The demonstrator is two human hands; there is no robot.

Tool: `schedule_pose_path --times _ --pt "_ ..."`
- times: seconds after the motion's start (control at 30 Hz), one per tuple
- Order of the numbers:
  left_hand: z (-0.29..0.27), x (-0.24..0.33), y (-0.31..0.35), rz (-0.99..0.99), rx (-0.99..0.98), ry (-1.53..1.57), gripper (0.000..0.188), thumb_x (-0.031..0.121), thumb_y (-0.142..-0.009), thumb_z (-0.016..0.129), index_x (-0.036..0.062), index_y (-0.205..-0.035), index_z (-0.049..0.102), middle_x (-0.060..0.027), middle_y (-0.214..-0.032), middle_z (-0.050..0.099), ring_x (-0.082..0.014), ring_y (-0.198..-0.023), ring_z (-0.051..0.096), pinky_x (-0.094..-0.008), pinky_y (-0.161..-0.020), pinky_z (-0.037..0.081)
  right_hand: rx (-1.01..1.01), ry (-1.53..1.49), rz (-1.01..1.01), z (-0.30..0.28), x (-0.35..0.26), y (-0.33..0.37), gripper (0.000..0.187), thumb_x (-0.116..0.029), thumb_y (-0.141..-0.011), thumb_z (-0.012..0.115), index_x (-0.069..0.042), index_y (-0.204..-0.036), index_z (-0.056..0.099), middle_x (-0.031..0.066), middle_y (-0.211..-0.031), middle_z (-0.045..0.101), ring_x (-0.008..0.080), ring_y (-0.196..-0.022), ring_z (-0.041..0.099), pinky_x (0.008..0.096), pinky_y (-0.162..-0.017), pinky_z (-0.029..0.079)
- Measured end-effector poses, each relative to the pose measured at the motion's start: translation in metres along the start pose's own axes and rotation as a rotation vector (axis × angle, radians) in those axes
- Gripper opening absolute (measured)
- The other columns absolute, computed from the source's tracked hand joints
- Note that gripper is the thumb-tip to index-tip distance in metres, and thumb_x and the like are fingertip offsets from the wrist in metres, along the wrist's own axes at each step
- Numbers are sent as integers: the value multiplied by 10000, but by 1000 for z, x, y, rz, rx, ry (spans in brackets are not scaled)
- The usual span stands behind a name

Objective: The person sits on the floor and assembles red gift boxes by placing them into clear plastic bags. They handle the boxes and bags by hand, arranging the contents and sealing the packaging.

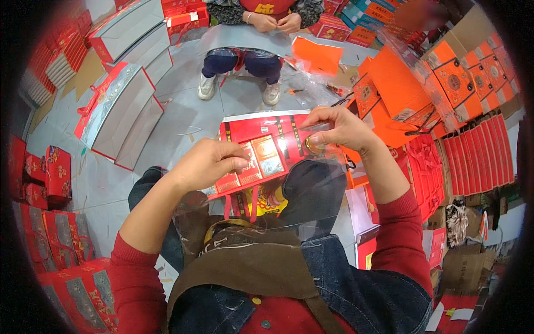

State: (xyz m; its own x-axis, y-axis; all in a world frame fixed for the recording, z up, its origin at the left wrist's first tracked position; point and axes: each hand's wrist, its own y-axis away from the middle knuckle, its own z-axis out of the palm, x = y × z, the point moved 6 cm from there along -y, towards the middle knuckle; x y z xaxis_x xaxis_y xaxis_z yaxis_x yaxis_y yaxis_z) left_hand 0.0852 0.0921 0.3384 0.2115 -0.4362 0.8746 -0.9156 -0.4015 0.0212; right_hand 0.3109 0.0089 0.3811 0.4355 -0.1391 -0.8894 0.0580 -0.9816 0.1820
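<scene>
Nearest: brown apron [245,261] over a denim top with red sleeves, at the near edge of the view.
Clear film: a see-through plastic sheet or bag [311,189] hangs between the two hands and drapes down over the knees toward the apron.
Red box: a flat red gift box [261,145] with small packets set in rows lies on the lap, just beyond the film, its long side running left to right.
Left hand: left hand [208,161] is pinched shut on the left upper edge of the film, right over the left part of the box.
Right hand: right hand [339,129] is raised at the box's right far corner, fingers closed narrow on the film's other edge; a small round gold piece [312,145] shows under the fingertips, held or only behind the film I cannot tell.
Key relation: box lies below and between both grips, film stretched across it left to right; both hands about equally near.
Far side: another seated person [245,33] with hands together.
Around: stacks of orange and red boxes [445,83] on the right, grey and red cartons [119,106] on the floor at left.
</scene>
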Motion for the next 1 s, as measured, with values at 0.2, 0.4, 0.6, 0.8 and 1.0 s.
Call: schedule_pose_path --times 0.2,0.4,0.6,0.8,1.0 --pt "2 2 4 -102 -58 121 288 120 -859 564 79 -1142 597 -118 -781 656 -179 -708 633 -305 -684 490 27 -187 -11 5 1 -1 189 -150 -829 662 8 -933 661 30 -838 649 77 -759 575 229 -706 474" --pt "4 6 1 -92 -247 250 292 177 -929 508 30 -1172 575 -74 -782 631 -122 -706 612 -279 -654 502 27 -148 -56 2 0 1 185 -180 -842 652 2 -869 677 22 -723 643 74 -673 577 224 -619 471" --pt "-4 5 -8 -88 -340 319 327 204 -937 491 3 -1190 546 -103 -942 632 -165 -843 622 -305 -752 517 51 -21 -46 1 -13 -3 175 -160 -833 648 9 -804 679 29 -655 627 71 -646 567 229 -582 450" --pt "-34 -39 24 -18 -522 191 422 166 -868 612 5 -1242 501 -66 -1044 628 -119 -906 582 -270 -828 460 102 73 -158 -14 -3 10 228 -176 -820 625 23 -708 637 4 -650 590 75 -638 518 247 -580 408" --pt "-45 -64 58 -167 -418 395 317 148 -877 595 -17 -1145 560 -72 -967 652 -120 -877 612 -276 -771 490 176 -107 -85 -16 27 15 305 -213 -781 667 -1 -610 528 -8 -619 481 79 -586 416 243 -536 310"
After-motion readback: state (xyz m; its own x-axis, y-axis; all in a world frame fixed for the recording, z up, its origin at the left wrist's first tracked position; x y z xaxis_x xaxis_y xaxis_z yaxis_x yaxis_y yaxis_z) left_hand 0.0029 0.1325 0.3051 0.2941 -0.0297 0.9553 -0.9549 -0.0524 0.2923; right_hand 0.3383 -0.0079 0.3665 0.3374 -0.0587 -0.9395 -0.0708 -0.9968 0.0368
